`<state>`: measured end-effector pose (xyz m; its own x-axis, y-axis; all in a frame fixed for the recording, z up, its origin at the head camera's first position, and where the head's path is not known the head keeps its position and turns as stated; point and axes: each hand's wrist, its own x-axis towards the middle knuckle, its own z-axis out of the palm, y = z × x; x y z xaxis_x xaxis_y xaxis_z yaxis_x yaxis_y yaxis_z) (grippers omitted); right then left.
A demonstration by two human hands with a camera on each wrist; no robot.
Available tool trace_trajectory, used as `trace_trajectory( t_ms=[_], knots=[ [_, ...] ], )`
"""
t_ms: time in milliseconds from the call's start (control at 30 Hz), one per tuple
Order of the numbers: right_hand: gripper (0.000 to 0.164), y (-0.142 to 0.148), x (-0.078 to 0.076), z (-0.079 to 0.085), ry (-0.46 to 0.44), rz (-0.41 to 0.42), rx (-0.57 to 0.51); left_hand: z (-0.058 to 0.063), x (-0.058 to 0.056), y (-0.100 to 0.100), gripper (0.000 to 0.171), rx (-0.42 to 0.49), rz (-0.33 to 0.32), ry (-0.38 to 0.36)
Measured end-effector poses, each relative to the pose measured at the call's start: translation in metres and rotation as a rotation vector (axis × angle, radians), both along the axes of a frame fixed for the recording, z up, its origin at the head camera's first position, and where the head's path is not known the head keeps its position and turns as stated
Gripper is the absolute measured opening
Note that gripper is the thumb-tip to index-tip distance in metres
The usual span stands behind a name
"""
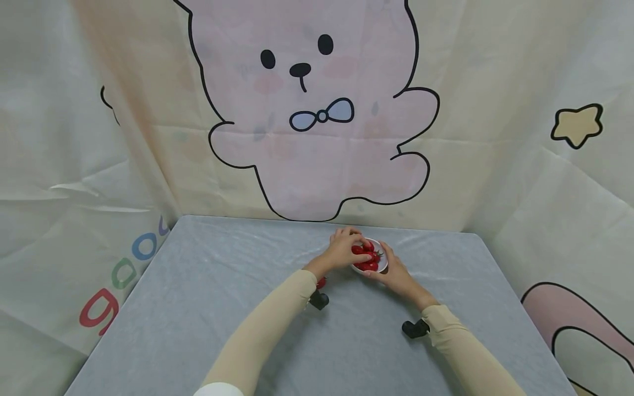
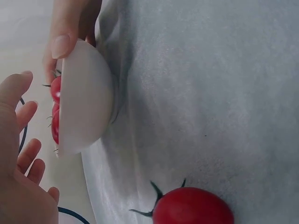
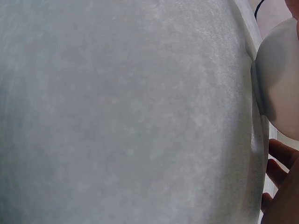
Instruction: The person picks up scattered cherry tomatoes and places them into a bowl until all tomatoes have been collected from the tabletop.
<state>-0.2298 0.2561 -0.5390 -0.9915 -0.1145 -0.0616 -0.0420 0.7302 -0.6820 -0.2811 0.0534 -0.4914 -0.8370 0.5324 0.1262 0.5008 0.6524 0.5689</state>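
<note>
A white bowl (image 1: 383, 268) filled with several small red tomatoes (image 1: 370, 266) stands upright near the table's far edge. My right hand (image 1: 398, 278) holds it from the right; in the left wrist view the thumb (image 2: 61, 45) presses on its rim. The right wrist view catches only the side of the bowl (image 3: 281, 79) and some fingers (image 3: 279, 175). Just above the tomatoes hovers my left hand (image 1: 342, 250), its fingers apart and nothing visible between them. One loose tomato (image 2: 194, 207) lies on the cloth, left of the bowl and partly behind my left wrist in the head view.
Grey cloth (image 1: 198, 308) covers the table. Behind it hangs a curtain (image 1: 317, 165) printed with a cartoon bear, close to the far edge. Black wrist mounts (image 1: 415, 329) hang under both forearms. A thin dark cable (image 2: 74, 214) shows in the left wrist view.
</note>
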Motion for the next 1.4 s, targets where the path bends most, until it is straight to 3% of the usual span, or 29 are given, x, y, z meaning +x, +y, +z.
trace_trajectory(
  t_ms=[300, 600, 733, 900, 1100, 1400],
  knots=[
    [0.113, 0.0, 0.003, 0.003, -0.019, -0.009, 0.011, 0.018, 0.003, -0.013, 0.034, 0.083, -0.027, -0.014],
    [0.113, 0.0, 0.003, 0.003, -0.018, -0.011, 0.016, 0.027, 0.013, -0.047, 0.031, 0.217, -0.098, -0.037],
    [0.113, 0.0, 0.003, 0.003, -0.015, -0.011, 0.014, 0.021, 0.019, -0.066, 0.032, 0.26, -0.108, -0.094],
    [0.113, 0.0, 0.004, 0.004, -0.016, -0.008, 0.011, 0.0, 0.028, -0.089, 0.036, 0.263, -0.111, -0.167],
    [0.112, 0.0, 0.004, 0.006, -0.025, -0.003, 0.006, -0.026, 0.039, -0.11, 0.038, 0.204, -0.1, -0.174],
    [0.112, 0.0, 0.005, 0.005, -0.017, -0.002, 0.009, -0.038, 0.049, -0.122, 0.039, 0.077, -0.05, -0.161]
  ],
)
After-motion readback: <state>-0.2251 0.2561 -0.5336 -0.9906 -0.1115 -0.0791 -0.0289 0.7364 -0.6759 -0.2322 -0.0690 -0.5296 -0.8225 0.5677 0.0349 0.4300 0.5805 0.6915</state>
